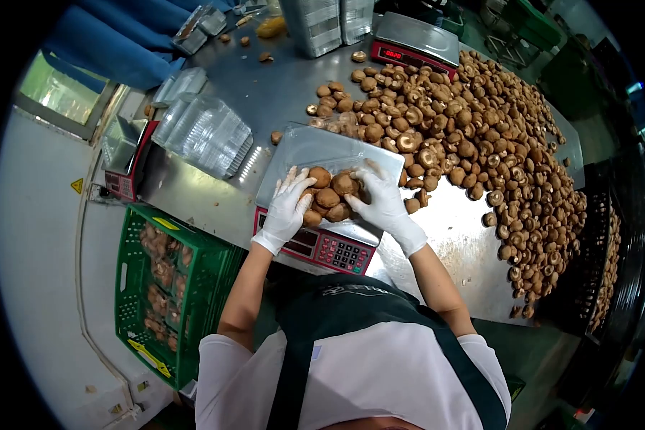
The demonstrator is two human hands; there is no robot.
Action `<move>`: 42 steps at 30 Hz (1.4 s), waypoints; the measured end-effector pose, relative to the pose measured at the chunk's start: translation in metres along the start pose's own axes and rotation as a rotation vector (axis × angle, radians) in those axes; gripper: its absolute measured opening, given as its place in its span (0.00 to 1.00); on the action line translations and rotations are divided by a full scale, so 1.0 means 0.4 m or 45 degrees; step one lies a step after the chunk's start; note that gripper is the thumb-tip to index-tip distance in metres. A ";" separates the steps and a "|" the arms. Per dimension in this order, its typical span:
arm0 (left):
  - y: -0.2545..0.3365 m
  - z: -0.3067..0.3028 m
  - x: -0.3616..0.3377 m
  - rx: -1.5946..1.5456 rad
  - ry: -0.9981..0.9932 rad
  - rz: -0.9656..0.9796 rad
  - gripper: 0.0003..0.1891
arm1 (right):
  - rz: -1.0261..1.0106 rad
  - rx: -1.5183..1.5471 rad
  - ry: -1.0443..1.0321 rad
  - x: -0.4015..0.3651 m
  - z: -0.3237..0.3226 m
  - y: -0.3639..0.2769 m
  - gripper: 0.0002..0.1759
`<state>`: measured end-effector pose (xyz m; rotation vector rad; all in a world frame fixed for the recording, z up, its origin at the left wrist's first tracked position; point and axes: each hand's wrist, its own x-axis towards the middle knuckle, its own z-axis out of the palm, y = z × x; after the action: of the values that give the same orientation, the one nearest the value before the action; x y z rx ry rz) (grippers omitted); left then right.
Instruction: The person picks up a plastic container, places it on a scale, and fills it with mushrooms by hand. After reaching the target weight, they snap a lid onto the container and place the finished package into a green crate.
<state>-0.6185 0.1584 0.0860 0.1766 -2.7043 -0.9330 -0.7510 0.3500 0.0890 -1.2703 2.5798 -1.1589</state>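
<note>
Hands in white gloves sit on both sides of a small pile of brown mushrooms (327,197). The pile is on the flat top of a red and silver scale (344,251), right in front of the person. The left hand (287,206) is open, with its fingers spread out, and it touches the near left side of the pile. The right hand (385,206) touches the other side, with its thumb and fingers bent around the edge. I cannot tell if it grips a mushroom or just rests there. Some clear plastic (337,154) shows just past the pile.

The scale is on a shiny metal table (444,240). A big heap of mushrooms (480,118) covers the right side of the table and comes close to the scale. At the far side, next to the heap, is a second scale (417,39) with red lights. Tall stacks of clear boxes (312,29) stand near it. More clear boxes (208,136) lie to the left, and a third scale (123,159) is past them. Below the table's left edge is a green crate (202,269) with packs of mushrooms (159,276) in it.
</note>
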 end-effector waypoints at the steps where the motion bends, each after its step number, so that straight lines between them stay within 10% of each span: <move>1: -0.004 0.000 -0.007 -0.004 0.004 -0.013 0.17 | -0.119 -0.067 0.003 -0.005 -0.014 0.013 0.21; 7: -0.093 -0.042 0.069 -0.846 0.568 -0.297 0.15 | 0.405 0.437 0.296 -0.020 -0.089 0.116 0.12; 16: -0.119 -0.072 0.239 -1.213 0.224 -0.934 0.27 | 0.641 0.700 0.259 -0.012 -0.138 0.064 0.12; 20: -0.057 -0.133 0.168 -1.261 0.332 -0.548 0.23 | 0.605 0.833 0.252 -0.025 -0.134 0.040 0.17; 25: 0.016 -0.113 -0.052 -0.329 0.127 -0.169 0.23 | 0.737 0.919 -0.066 -0.089 -0.123 0.064 0.23; 29: -0.010 0.007 -0.142 -1.030 0.065 -0.863 0.23 | 0.858 0.994 -0.372 -0.109 -0.071 0.040 0.17; 42: -0.013 0.048 -0.193 -1.013 0.174 -0.628 0.11 | 0.542 1.014 -0.142 -0.163 0.000 0.061 0.07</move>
<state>-0.5505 0.1811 0.0517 0.7109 -1.9900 -1.9567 -0.7242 0.4049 0.0557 -0.5555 1.8248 -1.6728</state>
